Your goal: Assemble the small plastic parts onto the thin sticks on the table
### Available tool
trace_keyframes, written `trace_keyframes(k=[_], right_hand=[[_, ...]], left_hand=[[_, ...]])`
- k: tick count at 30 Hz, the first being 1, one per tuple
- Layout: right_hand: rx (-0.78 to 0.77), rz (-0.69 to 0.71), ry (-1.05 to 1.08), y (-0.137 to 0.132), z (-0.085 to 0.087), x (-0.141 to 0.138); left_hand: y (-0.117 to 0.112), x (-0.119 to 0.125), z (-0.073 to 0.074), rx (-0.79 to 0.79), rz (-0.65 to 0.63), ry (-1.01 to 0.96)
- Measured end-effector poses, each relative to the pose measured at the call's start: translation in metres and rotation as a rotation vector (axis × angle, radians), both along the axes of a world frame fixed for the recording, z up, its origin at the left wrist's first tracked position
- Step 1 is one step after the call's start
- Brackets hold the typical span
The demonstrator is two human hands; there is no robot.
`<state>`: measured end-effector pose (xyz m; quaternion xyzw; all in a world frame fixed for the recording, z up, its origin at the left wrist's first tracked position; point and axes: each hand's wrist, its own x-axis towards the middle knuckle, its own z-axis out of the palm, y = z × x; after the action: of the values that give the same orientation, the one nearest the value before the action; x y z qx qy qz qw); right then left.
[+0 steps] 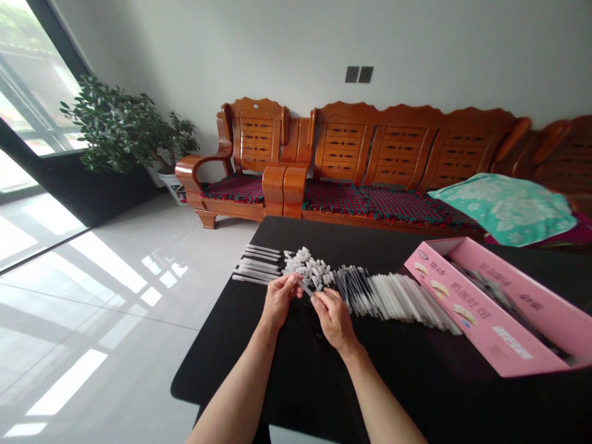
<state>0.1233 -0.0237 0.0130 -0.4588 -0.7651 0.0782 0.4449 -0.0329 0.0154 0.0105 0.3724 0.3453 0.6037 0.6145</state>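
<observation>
My left hand [280, 300] and my right hand [333, 319] are close together above a black table [296, 376]. Both pinch a small white plastic part [305, 288] between their fingertips. Just beyond my fingers lies a heap of small white plastic pieces [306, 266]. Long white sticks [256, 264] lie side by side to its left. To its right, thin dark rods [356, 290] lead into a fanned row of white tubes [407, 302].
A pink printed cardboard box [485, 308] stands open on the table's right side, holding dark contents. The table's left edge drops to a glossy tiled floor. Beyond stand a carved wooden sofa [398, 148], a green cloth [504, 206] and a potted plant [124, 126].
</observation>
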Motion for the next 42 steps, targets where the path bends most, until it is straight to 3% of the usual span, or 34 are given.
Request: trace_keyframes(k=[5, 10, 12, 20, 28, 32, 37, 39, 42], right_hand=[[-0.103, 0.042, 0.029, -0.003, 0.003, 0.000], [0.143, -0.087, -0.233, -0.003, 0.000, -0.008], [0.169, -0.093, -0.268, -0.002, -0.001, -0.009], [-0.037, 0.027, -0.038, -0.002, 0.000, -0.002], [0.201, -0.115, -0.311, -0.002, -0.004, -0.010], [0.069, -0.066, -0.139, -0.003, -0.001, -0.008], [-0.135, 0.057, 0.024, -0.004, 0.003, -0.003], [-0.085, 0.014, -0.055, -0.003, 0.002, -0.004], [0.107, -0.096, -0.247, -0.002, -0.001, -0.009]], left_hand=[[0.000, 0.000, -0.002, 0.003, -0.016, 0.001], [-0.001, 0.003, -0.007, -0.073, 0.072, 0.009], [-0.001, 0.003, -0.007, -0.075, 0.102, 0.012], [-0.001, 0.001, -0.003, 0.021, -0.024, 0.010], [-0.003, 0.006, -0.007, -0.084, 0.101, 0.020], [-0.004, 0.003, -0.002, 0.001, 0.140, 0.093], [-0.003, 0.001, 0.001, 0.029, -0.002, 0.036], [-0.003, 0.004, -0.001, 0.000, 0.026, 0.020], [-0.004, 0.010, -0.004, -0.058, 0.112, 0.000]])
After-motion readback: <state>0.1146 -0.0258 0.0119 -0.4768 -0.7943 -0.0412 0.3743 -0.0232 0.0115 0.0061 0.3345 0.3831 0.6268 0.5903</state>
